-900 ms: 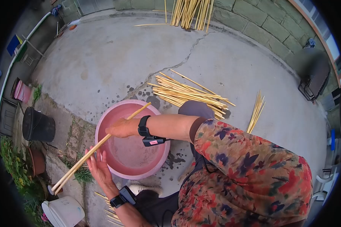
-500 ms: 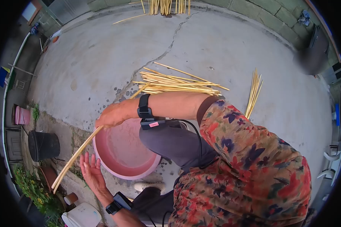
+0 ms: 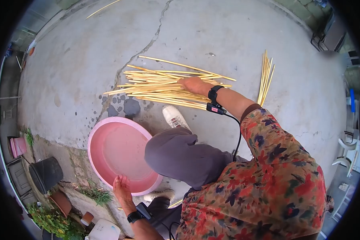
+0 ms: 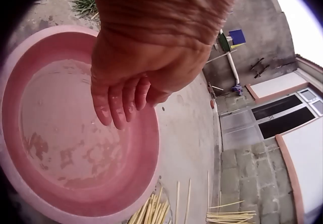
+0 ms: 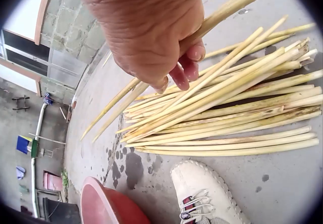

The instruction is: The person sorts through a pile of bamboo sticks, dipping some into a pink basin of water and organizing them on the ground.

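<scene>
Sticks, approx. 2, long, slim, pale yel., held in rt. hand over pile; contact unclear. Pile: same type, qty. many, mostly parallel, few crossed, flat on conc. floor, far ctr.

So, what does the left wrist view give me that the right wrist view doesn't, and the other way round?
Only the left wrist view: the left hand and a tuft of narrow green leaves.
Only the right wrist view: the right hand gripping a few stalks, a pale shoe and a black bucket.
Both: the pink basin, cut off more in the right wrist view, the stalk pile and a blue panel.
</scene>
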Demonstrator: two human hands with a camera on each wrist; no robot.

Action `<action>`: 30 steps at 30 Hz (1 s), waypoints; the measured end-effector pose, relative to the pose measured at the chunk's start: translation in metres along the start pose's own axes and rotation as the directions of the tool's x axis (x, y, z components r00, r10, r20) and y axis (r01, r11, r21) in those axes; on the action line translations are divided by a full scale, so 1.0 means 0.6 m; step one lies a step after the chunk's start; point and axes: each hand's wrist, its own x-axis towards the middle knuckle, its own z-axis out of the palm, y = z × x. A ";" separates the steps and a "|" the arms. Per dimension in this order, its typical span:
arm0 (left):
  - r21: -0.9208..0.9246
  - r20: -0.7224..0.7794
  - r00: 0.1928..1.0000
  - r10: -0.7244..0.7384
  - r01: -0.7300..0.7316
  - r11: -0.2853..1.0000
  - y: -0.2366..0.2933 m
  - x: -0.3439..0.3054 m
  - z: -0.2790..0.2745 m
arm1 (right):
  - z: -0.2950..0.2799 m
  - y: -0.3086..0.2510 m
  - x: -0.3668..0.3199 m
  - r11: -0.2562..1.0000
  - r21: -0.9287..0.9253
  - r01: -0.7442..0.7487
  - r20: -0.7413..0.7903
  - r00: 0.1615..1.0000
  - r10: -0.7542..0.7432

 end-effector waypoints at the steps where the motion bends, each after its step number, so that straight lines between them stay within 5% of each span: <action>1: 0.024 -0.042 0.999 -0.035 0.036 0.999 -0.004 -0.006 0.000 | 0.013 0.011 -0.003 1.000 0.008 -0.008 0.009 1.000 0.008; 4: 0.101 -0.061 0.993 -0.097 0.103 0.990 -0.013 -0.027 -0.006 | 0.046 0.043 -0.024 0.989 0.029 -0.144 0.027 0.989 0.143; 15: 0.380 -0.044 0.985 -0.164 0.169 0.909 -0.001 -0.033 0.054 | 0.080 0.035 -0.068 0.979 -0.094 -0.182 -0.107 0.979 0.172; 20: 0.383 0.073 0.982 -0.174 0.133 0.914 -0.049 -0.025 0.058 | 0.027 0.076 -0.110 0.981 -0.181 -0.065 -0.293 0.956 0.009; 23: 0.369 0.070 0.982 -0.176 0.138 0.919 -0.050 -0.029 0.058 | 0.017 0.116 -0.087 0.988 -0.102 -0.113 -0.413 0.909 0.061; 28: 0.411 0.041 0.992 -0.122 0.094 0.907 -0.017 -0.028 0.029 | 0.045 0.100 -0.069 0.957 -0.109 -0.269 -0.263 0.936 0.234; 30: 0.439 0.047 0.991 -0.126 0.093 0.893 -0.010 -0.031 0.037 | 0.059 0.096 -0.076 0.969 -0.110 -0.223 -0.232 0.953 0.193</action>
